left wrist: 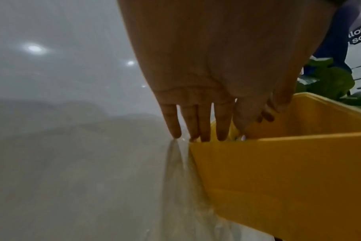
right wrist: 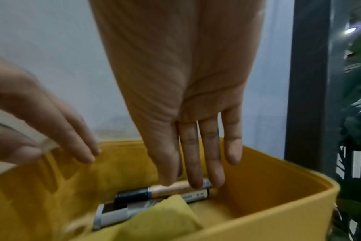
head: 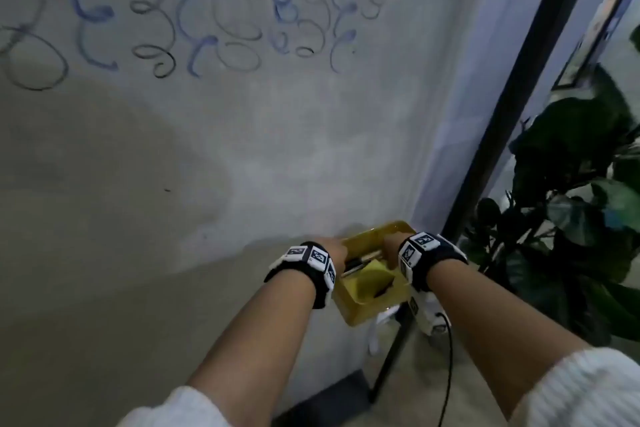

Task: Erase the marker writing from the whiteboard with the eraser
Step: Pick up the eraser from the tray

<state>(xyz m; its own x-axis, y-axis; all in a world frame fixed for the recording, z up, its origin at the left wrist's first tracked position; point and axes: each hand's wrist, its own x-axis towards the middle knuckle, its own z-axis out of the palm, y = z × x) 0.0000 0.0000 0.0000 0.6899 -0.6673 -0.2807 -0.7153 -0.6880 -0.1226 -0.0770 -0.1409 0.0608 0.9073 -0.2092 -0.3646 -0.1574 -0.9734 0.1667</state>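
Head view shows both your hands low in the frame at the yellow bin [head: 363, 302], which sits against the whiteboard [head: 242, 156]; the marker writing [head: 194, 10] loops across the upper left and upper middle, unerased. Your right hand [right wrist: 188, 114] reaches into the bin with fingers straight and close together, tips touching the markers [right wrist: 165, 190] and gripping nothing. Your left hand [left wrist: 216, 73] has its fingers straight on the bin's near corner, and from the right wrist camera it seems to pinch a clear plastic film [left wrist: 175, 171] that hangs beside the bin; how firm that pinch is, I cannot tell. A yellow spongy block [right wrist: 161, 216] lies in the lower middle of the right wrist frame, just in front of the markers. I judge it the likely eraser, though no frame settles that. The risk from here: your fingertips are on the markers, so you may lift one instead, or jostle the bin
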